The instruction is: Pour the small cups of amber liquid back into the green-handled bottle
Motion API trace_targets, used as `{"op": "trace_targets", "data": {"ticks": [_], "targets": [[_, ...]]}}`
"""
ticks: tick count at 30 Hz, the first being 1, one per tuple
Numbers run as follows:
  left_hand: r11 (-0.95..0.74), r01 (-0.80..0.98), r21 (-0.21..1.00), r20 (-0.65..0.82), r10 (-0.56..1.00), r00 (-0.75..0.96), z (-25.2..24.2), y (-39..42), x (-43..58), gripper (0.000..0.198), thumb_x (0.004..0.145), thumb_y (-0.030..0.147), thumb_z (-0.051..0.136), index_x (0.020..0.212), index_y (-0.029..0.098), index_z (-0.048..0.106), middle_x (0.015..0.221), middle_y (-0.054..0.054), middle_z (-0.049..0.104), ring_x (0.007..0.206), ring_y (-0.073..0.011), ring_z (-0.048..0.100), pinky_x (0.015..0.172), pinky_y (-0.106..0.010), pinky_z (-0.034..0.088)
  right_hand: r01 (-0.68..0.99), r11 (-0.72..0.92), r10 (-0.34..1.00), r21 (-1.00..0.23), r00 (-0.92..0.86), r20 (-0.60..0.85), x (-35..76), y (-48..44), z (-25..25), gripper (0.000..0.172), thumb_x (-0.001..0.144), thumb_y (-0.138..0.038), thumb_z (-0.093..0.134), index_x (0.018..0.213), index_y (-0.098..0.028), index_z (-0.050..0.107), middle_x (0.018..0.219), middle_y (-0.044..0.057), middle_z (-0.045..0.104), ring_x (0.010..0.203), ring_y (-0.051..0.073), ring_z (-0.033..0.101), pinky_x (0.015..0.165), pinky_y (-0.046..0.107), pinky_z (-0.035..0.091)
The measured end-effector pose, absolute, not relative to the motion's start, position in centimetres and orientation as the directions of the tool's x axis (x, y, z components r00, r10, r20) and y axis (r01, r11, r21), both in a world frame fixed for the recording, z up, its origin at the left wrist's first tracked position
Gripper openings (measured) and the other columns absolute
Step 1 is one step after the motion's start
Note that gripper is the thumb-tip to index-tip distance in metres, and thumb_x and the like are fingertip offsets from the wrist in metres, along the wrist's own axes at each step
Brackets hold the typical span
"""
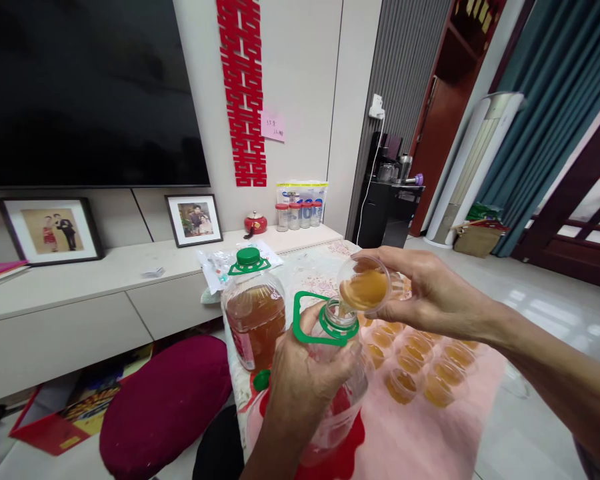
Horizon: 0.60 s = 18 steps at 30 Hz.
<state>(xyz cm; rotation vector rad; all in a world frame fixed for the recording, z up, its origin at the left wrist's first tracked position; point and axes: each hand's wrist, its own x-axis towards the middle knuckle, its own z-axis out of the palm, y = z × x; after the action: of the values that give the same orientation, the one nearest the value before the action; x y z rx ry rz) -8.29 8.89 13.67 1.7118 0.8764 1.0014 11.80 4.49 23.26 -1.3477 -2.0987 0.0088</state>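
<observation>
My left hand (307,373) is wrapped round the neck of a clear plastic jug (347,407) with a green handle ring (300,317). My right hand (425,290) grips a clear plastic cup (363,283) of amber liquid, tilted with its rim over the jug's open mouth. Liquid runs from the cup into the mouth. Left of the jug, a full jug (255,317) of brown liquid stands with its green cap on. A loose green cap (261,380) lies beside my left hand. Several filled cups (413,353) stand in rows to the right, partly hidden by my right hand.
The table carries a pink cover (405,440). A maroon stool (170,407) is at the left. Behind, a white cabinet (80,293) bears picture frames (194,220), a red pot (255,223) and red-lidded jars (294,217). Plastic packaging (217,270) lies behind the full jug.
</observation>
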Motion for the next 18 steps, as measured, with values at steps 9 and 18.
{"op": "trace_targets", "data": {"ticks": [9, 18], "targets": [[-0.322, 0.098, 0.942, 0.26, 0.88, 0.397, 13.18, 9.07, -8.07, 0.031, 0.081, 0.042, 0.069, 0.108, 0.028, 0.074, 0.1, 0.001, 0.077, 0.096, -0.0219, 0.074, 0.09, -0.036, 0.056, 0.806, 0.53, 0.786, -0.262, -0.352, 0.508, 11.92, 4.58, 23.68, 0.048, 0.085, -0.023, 0.086, 0.128, -0.014, 0.066, 0.119, 0.0, 0.073, 0.106, 0.013, 0.07, 0.089, 0.022, 0.051], [-0.297, 0.108, 0.949, 0.233, 0.889, 0.394, 13.28, 8.86, -8.28, 0.032, 0.08, 0.042, 0.067, 0.107, 0.029, 0.074, 0.109, 0.001, 0.079, 0.091, -0.0213, 0.074, 0.104, -0.04, 0.054, 0.847, 0.507, 0.785, -0.156, -0.38, 0.489, 11.85, 4.53, 24.11, 0.054, 0.087, -0.019, 0.083, 0.136, -0.01, 0.064, 0.122, 0.004, 0.072, 0.103, 0.013, 0.07, 0.073, 0.02, 0.05]]}}
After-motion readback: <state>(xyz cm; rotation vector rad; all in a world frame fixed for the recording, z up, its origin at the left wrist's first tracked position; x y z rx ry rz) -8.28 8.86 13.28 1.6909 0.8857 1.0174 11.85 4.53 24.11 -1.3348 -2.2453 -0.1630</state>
